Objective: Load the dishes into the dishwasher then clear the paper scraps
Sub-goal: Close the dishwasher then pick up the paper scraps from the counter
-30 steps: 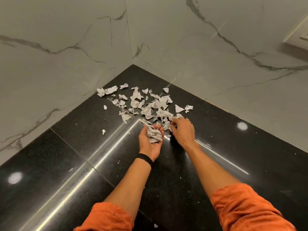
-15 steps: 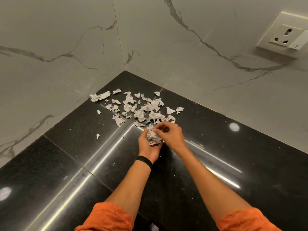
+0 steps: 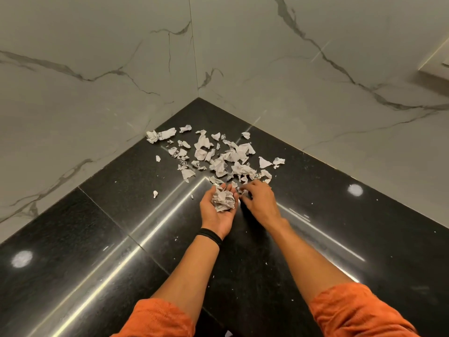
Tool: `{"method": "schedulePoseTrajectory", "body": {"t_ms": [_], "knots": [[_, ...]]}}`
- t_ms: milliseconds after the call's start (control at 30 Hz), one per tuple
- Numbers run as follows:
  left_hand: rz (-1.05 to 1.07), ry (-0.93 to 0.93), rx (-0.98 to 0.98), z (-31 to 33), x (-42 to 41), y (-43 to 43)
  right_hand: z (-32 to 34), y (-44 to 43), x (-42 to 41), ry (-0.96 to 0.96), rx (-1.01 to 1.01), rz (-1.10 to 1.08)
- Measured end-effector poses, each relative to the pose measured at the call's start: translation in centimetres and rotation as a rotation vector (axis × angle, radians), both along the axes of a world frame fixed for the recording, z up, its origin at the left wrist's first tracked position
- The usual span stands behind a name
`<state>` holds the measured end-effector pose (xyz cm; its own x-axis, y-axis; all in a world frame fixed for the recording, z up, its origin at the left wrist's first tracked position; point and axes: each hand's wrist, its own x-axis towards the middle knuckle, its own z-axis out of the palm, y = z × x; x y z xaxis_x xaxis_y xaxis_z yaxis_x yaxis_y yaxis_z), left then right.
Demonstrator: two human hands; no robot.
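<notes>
Scraps of paper (image 3: 218, 159), light, soft, best pinched by raised crumpled edges, litter the far corner of the counter (image 3: 364, 239); the left hand (image 3: 217, 212) cups a gathered wad (image 3: 223, 201) in curled fingers, the right hand (image 3: 261, 200) bends its fingers over the nearest pieces, grip unclear.

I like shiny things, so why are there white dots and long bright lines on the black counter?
Head view: that is glare, probably lamps out of sight mirrored in the polished black counter as round spots and long streaks. Same head view: the paper scraps look sharp.
</notes>
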<state>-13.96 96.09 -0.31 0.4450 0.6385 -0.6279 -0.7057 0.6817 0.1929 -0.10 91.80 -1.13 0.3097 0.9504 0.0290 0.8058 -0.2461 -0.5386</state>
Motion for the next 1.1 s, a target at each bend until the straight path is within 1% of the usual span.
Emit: {"method": "schedulePoseTrajectory", "body": {"t_ms": [100, 200, 267, 367, 467, 533, 600, 667, 767, 800, 867, 900, 967, 1033, 1100], "knots": [[0.007, 0.016, 0.008, 0.0, -0.3, -0.2, -0.1, -1.4, -0.1, 0.021, 0.085, -0.060], [-0.012, 0.037, 0.025, 0.0, -0.3, -0.5, 0.4, -3.2, 0.5, 0.060, 0.057, -0.151], [-0.016, 0.043, 0.024, 0.0, -0.3, -0.8, 0.8, -4.1, 0.9, 0.127, 0.041, -0.230], [-0.029, 0.053, 0.033, 0.2, -0.1, -1.5, 2.1, -4.8, 1.1, 0.295, 0.139, -0.341], [-0.043, 0.084, 0.042, -0.1, 0.5, -2.1, 3.9, -4.4, -0.2, 0.459, 0.266, -0.307], [-0.074, 0.068, 0.065, 0.0, 0.9, -2.4, 5.0, -3.9, -1.7, 0.510, 0.299, -0.250], [-0.110, 0.042, 0.073, 0.3, 1.2, -2.8, 5.4, -3.4, -3.0, 0.524, 0.281, -0.174], [-0.115, 0.022, 0.065, 0.8, 1.3, -2.9, 5.4, -3.0, -3.7, 0.499, 0.254, -0.117], [-0.073, -0.035, 0.058, 1.0, 1.3, -2.5, 4.9, -2.6, -2.8, 0.566, 0.290, -0.200], [-0.064, -0.044, 0.057, 0.8, 1.2, -2.3, 4.6, -2.7, -2.1, 0.541, 0.293, -0.231], [-0.052, -0.052, 0.050, 0.6, 1.1, -1.8, 3.9, -2.9, -0.6, 0.331, 0.227, -0.242], [-0.052, -0.052, 0.048, 0.6, 1.0, -1.7, 3.4, -3.1, 0.1, 0.203, 0.154, -0.193], [-0.051, -0.042, 0.049, 0.7, 1.0, -1.5, 2.1, -3.6, 0.4, 0.009, -0.031, -0.006], [-0.052, -0.015, 0.038, 0.5, 1.0, -1.5, 0.5, -4.4, -0.2, -0.100, -0.138, 0.104], [-0.042, -0.001, 0.016, 0.3, 0.8, -1.5, -0.6, -5.6, -1.0, -0.148, -0.083, 0.109]]}}
